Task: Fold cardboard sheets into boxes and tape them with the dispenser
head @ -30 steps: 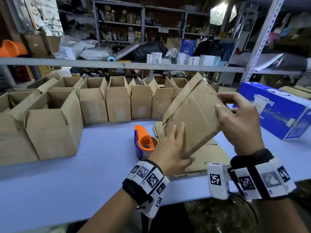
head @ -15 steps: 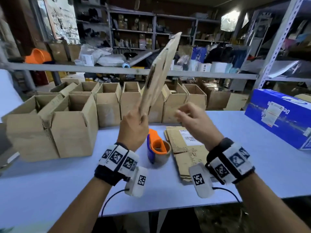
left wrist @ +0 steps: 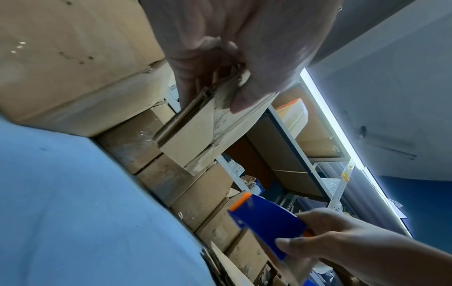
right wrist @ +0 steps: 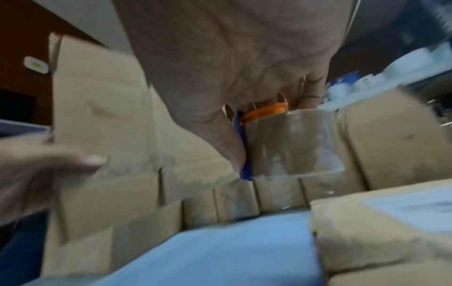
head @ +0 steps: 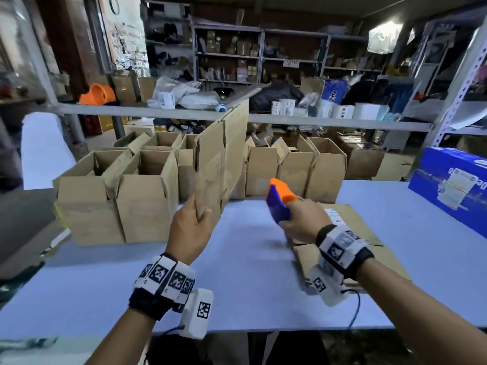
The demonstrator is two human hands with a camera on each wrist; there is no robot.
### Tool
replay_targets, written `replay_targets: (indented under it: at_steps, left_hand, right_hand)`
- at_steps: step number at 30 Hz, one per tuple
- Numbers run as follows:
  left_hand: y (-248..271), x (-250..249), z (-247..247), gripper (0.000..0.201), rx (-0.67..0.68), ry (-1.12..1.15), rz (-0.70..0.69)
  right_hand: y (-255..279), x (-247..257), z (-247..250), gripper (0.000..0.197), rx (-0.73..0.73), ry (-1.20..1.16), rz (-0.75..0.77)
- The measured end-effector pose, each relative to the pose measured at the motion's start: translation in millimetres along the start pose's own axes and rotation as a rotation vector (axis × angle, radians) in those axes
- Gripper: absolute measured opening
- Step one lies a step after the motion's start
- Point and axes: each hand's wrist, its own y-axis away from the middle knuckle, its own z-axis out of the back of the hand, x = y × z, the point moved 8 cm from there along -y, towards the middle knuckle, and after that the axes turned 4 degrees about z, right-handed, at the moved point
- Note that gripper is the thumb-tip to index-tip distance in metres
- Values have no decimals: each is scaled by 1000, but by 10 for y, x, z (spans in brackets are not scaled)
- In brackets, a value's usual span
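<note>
Since half a second ago my right hand has left the air and lifted the blue-and-orange plastic tape dispenser off the pale blue table; its fingers are now curled round the handle, the clear tape roll showing under the palm; my left hand still pinches the flattened brown cardboard sheet at its lower corner, holding it upright above the table, just left of the dispenser; behind it stands a row of open brown cardboard boxes; a stack of flat cardboard sheets lies under my right wrist; a long blue carton sits far right.
</note>
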Motion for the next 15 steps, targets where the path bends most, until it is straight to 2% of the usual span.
replay_targets:
  at_steps: [4, 8, 10, 12, 13, 15]
  left_hand:
    - [54, 211, -31, 27, 106, 105, 116]
    - [155, 322, -65, 39, 268, 198, 188]
    - [207, 326, -64, 52, 341, 240, 180]
    - [229, 342, -30, 62, 377, 259, 191]
    - [228, 365, -9, 63, 383, 257, 198]
    - [223, 407, 28, 60, 390, 237, 209]
  right_hand:
    - [115, -734, 137, 78, 40, 26, -205]
    - [359, -1121, -71, 89, 166, -1, -274]
    - [427, -1162, -143, 83, 168, 52, -304]
    - [416, -1123, -45, 68, 97, 239, -352]
    - [395, -1065, 36, 62, 71, 315, -368]
    - [319, -919, 130, 47, 69, 324, -342]
